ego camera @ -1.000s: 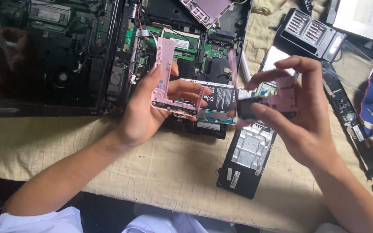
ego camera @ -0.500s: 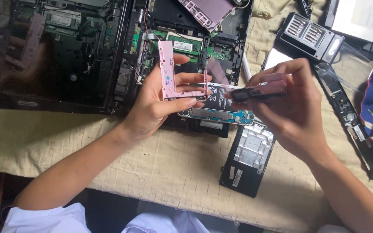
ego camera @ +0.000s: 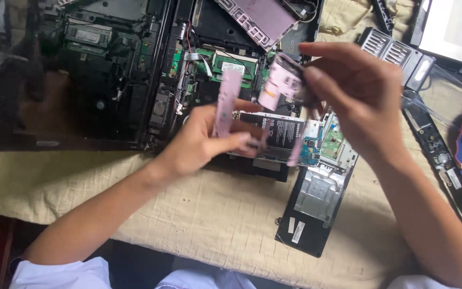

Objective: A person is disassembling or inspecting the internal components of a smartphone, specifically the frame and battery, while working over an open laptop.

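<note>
My left hand (ego camera: 209, 140) grips an opened pink phone (ego camera: 266, 136), its black battery and small blue-green circuit board facing up. The pink frame edge sticks up between my thumb and fingers. My right hand (ego camera: 354, 99) hovers just above and to the right of the phone, pinching a small pink piece (ego camera: 282, 83) that is blurred. Both hands are over the front edge of an opened laptop base (ego camera: 209, 64) with a green circuit board showing.
A dark glossy laptop panel (ego camera: 54, 80) fills the left. A black cover with a metal plate (ego camera: 316, 206) lies on the beige cloth (ego camera: 215, 214) under my right wrist. A vented black part (ego camera: 397, 56), a long black strip (ego camera: 437, 147) and a pink panel (ego camera: 258, 18) lie behind.
My right hand has lifted up and away from the phone with the small pink piece. The left hand keeps hold of the phone in about the same place.
</note>
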